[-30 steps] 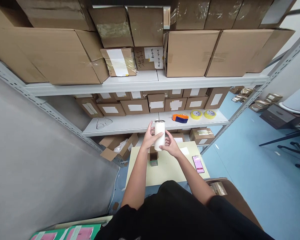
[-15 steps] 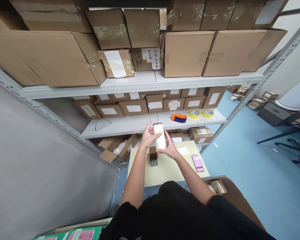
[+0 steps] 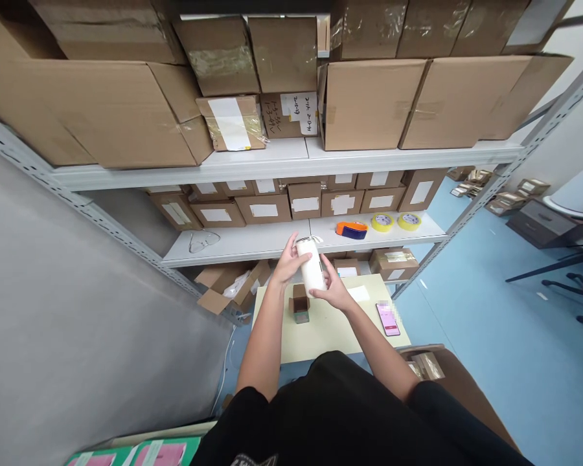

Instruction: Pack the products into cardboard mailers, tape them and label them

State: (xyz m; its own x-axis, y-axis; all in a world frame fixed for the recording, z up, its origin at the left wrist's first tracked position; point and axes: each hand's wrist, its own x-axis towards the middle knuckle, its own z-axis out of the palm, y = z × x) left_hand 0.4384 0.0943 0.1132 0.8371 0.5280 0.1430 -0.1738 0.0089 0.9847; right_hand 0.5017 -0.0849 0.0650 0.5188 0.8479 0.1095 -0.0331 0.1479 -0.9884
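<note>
My left hand (image 3: 285, 265) and right hand (image 3: 337, 293) hold a white tumbler (image 3: 312, 268) between them at the center of the frame, its top leaning left and a pale loop (image 3: 317, 239) showing beside the lid. My left thumb presses across the front; my right fingers curl around the lower right side. Just below, a small box (image 3: 301, 317) stands open on the pale yellow counter (image 3: 335, 340), with a white sheet (image 3: 359, 293) and a pink-screened phone (image 3: 387, 318) to the right. Left of the counter, an open carton (image 3: 216, 301) contains white plastic (image 3: 236, 285). On the shelf (image 3: 257, 239) behind, clear glasses (image 3: 204, 241) lie at left, with an orange-and-blue object (image 3: 351, 230) and two yellow tape rolls (image 3: 382, 222) at right, before a row of labeled boxes (image 3: 263, 210). Larger cartons (image 3: 374, 107) fill the top of the frame; blue floor (image 3: 471, 291) spreads at right.
</note>
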